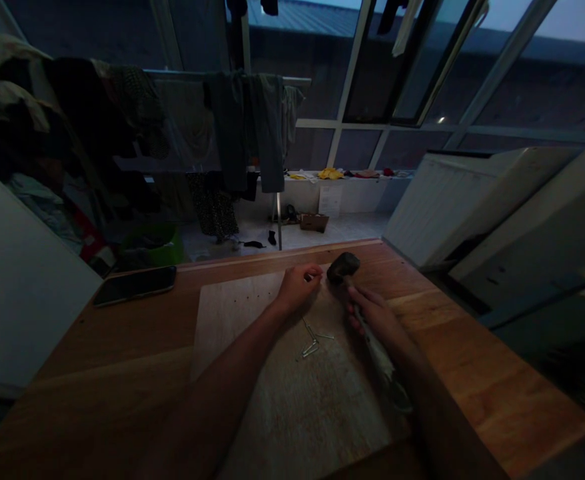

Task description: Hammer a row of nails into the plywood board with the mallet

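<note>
My right hand (375, 313) is wrapped round the handle of a hammer (380, 357). Its dark, blocky head is raised near the far edge of a pale wooden board (282, 407). Just left of the hammer head, my left hand (298, 285) is closed in a pinch above the board; whatever is between the fingertips is too small and dim to make out. Several loose nails (312, 345) lie in a small pile on the board, nearer to me than my left hand. A row of small dark dots (258, 296) runs along the board's far left part.
The board lies on a brown wooden table (122, 380). At the table's far left is a black phone (135, 285). Beyond the table are a rack of hanging clothes (270, 133), a green tub (155, 247) and a small cardboard box (314, 222). A white cabinet-like object (432, 200) stands right.
</note>
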Action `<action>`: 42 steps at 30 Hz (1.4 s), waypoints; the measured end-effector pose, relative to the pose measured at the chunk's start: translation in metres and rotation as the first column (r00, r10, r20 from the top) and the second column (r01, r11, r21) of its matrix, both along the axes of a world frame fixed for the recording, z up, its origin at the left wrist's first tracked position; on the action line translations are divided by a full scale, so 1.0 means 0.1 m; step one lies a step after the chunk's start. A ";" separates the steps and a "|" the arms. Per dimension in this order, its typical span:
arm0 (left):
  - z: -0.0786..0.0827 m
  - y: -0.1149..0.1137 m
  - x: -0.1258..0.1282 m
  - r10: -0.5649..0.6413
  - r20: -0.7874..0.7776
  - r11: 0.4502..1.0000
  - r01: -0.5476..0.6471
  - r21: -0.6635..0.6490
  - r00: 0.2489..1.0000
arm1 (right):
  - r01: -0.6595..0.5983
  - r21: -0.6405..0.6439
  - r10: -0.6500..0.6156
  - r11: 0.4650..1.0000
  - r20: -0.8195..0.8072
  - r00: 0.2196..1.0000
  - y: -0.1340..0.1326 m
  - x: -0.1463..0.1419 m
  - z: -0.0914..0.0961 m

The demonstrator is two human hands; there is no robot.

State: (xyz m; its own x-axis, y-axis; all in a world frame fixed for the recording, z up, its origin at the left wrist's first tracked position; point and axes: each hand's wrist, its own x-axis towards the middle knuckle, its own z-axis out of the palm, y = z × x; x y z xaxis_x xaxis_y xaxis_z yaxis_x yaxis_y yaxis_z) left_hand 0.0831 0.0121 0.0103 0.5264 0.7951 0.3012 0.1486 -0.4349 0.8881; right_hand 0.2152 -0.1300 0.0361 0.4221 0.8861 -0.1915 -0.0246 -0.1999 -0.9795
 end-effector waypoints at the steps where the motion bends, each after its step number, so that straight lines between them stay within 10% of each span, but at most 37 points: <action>1: 0.00 0.00 0.00 0.000 -0.012 1.000 0.000 0.013 1.000 | 0.005 0.000 -0.005 1.000 0.020 1.000 -0.02 -0.01 0.01; 15: -0.03 0.01 0.01 -0.065 -0.093 0.997 0.068 0.034 0.994 | 0.077 -0.030 -0.077 0.997 -0.004 0.997 0.13 0.02 0.31; 42: 0.01 -0.04 0.00 -0.013 -0.141 1.000 0.012 -0.002 0.990 | -0.046 0.061 0.042 0.997 0.066 0.997 -0.05 -0.20 0.28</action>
State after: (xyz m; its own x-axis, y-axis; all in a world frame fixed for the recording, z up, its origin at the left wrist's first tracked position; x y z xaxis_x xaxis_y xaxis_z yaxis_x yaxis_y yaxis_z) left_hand 0.0830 0.0080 0.0108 0.5734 0.7887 0.2219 0.2672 -0.4361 0.8593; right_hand 0.1950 -0.1352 0.0638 0.3924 0.9134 -0.1082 0.0469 -0.1374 -0.9894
